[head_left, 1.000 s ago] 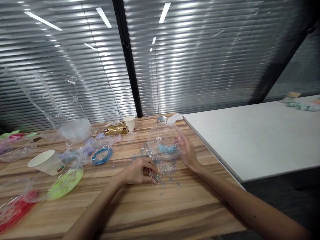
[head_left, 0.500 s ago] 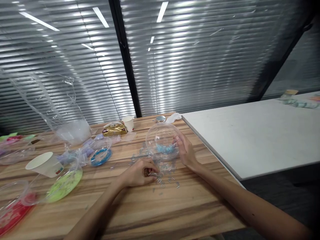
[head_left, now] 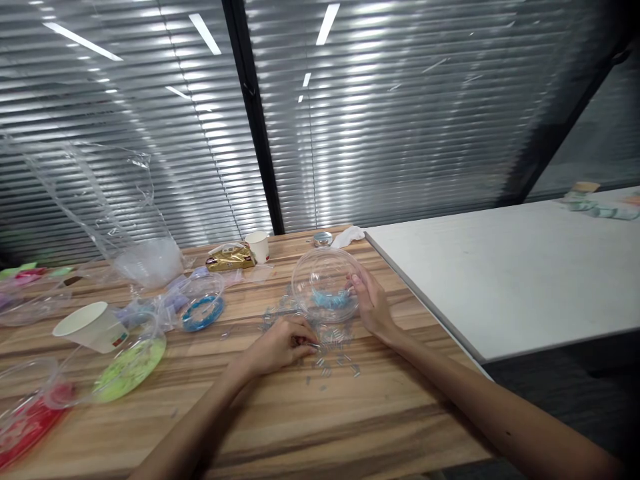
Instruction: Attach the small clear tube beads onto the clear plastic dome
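Note:
My right hand (head_left: 371, 303) grips the right rim of a clear round plastic bowl (head_left: 313, 270), which is tilted toward me. Light-blue pieces (head_left: 331, 299) sit in the bottom of the bowl. Just in front of it, many small clear tube-like pieces (head_left: 336, 339) are scattered on the wooden table (head_left: 390, 413). Among them is my left hand (head_left: 287, 343), its thumb and fingers closed in a pinch at the table surface. Whatever lies between those fingertips is too small to make out.
To the left stand clear containers with blue (head_left: 203, 313), yellow-green (head_left: 131, 371) and red contents (head_left: 30, 427). A tilted paper cup (head_left: 93, 327), an open plastic bag (head_left: 150, 257), a gold packet (head_left: 230, 257) and another paper cup (head_left: 258, 247) are behind. A white table (head_left: 480, 280) adjoins at right.
My left hand's fingers have drawn closer together over the small clear pieces. The right hand and the bowl hold nearly the same place.

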`<state>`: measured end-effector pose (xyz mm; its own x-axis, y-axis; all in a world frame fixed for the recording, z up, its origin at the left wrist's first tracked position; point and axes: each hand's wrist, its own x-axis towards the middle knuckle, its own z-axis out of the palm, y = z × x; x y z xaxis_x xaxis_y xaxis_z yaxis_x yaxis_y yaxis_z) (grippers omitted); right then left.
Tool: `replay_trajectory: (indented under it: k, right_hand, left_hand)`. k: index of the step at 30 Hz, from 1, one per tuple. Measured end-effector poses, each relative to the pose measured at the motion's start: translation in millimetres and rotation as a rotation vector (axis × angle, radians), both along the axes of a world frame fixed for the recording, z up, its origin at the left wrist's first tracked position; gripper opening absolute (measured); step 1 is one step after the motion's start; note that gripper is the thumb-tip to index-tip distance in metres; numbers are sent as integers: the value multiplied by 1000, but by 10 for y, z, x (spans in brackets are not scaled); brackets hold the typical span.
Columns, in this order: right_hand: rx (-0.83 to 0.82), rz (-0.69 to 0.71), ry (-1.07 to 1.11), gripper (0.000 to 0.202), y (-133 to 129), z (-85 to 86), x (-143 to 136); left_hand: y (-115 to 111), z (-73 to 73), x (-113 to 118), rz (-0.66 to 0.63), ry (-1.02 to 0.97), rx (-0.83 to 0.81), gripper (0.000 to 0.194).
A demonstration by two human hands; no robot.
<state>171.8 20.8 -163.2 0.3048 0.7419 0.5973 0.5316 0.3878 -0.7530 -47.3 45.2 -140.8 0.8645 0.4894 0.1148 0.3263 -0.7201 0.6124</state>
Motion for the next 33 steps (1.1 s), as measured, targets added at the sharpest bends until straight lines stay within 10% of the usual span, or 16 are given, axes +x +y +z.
replay_trajectory:
  k: [33]
  right_hand:
    - [11, 26, -21, 41, 3, -42, -26]
  left_hand:
    - [-41, -70, 27, 98, 94, 280, 17]
